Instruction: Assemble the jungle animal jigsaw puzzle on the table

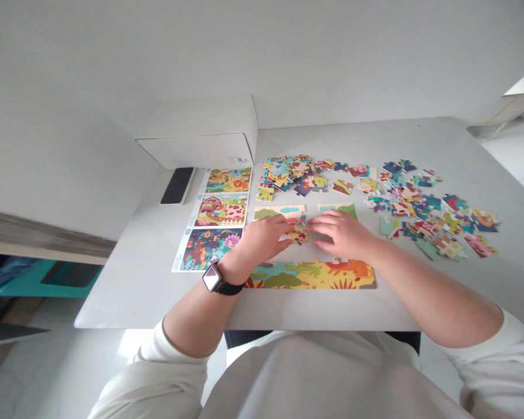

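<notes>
My left hand (264, 235), wearing a black watch, reaches over the table with thumb and index finger at a yellow-orange puzzle piece (298, 235), apparently gripping its left edge. Facing it from the right, my right hand (340, 233) has its fingers stretched out and thumb apart, fingertips close beside that piece. Behind my hands lie joined puzzle pieces (283, 210) with green and cream scenery and a separate green-and-blue section (338, 209), partly covered by my right hand. Nearer me runs an assembled puzzle strip (310, 276) with a crocodile and an orange animal; my left wrist hides its left end.
A heap of loose pieces (292, 171) lies behind my hands, with another spread of pieces (432, 215) to the right. Left are a picture sheet (220, 210) showing three scenes, a dark phone (178, 186) and a white box (196, 148) against the wall.
</notes>
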`<control>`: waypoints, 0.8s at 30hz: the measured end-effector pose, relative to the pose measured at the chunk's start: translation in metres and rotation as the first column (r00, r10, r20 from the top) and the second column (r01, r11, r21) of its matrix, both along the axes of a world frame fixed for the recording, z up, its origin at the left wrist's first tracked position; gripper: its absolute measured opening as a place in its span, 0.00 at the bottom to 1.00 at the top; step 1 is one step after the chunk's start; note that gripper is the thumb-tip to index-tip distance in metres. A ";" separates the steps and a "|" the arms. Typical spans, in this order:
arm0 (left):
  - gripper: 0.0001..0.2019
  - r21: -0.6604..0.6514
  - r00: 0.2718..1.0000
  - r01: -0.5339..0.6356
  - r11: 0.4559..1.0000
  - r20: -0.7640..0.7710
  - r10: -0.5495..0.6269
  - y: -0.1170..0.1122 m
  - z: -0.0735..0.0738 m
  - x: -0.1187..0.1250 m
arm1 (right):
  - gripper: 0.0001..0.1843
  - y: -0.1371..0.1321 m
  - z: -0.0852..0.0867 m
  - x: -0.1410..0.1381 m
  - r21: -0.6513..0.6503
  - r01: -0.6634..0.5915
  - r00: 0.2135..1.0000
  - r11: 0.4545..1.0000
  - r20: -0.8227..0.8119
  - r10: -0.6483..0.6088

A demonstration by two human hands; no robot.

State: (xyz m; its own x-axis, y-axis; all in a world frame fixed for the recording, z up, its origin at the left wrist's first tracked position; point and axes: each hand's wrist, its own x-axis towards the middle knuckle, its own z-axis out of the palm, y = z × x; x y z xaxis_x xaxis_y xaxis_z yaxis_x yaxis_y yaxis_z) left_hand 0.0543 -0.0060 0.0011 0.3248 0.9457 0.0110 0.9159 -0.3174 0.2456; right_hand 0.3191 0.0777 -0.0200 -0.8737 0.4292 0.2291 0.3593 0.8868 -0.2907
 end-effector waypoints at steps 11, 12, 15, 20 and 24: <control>0.13 0.001 1.000 0.001 1.000 -0.014 -0.001 0.001 -0.001 0.001 | 0.16 0.000 -0.001 0.000 -0.008 -0.025 1.000 1.000 -0.002 0.025; 0.13 0.001 1.000 -0.002 1.000 -0.013 0.002 0.001 -0.001 0.001 | 0.16 0.000 -0.001 0.000 -0.012 -0.026 1.000 1.000 -0.002 0.025; 0.13 -0.002 1.000 0.000 1.000 -0.008 0.000 0.000 0.000 0.001 | 0.16 0.001 0.000 0.000 -0.026 -0.034 0.999 0.999 -0.007 0.034; 0.13 -0.004 1.000 0.000 1.000 -0.014 0.000 -0.002 0.001 0.001 | 0.15 0.001 -0.001 0.000 -0.030 -0.052 0.998 0.998 -0.025 0.051; 0.14 -0.008 1.000 -0.004 1.000 -0.022 0.004 -0.002 0.001 0.001 | 0.16 0.000 0.000 -0.001 -0.026 -0.039 0.999 0.999 -0.014 0.039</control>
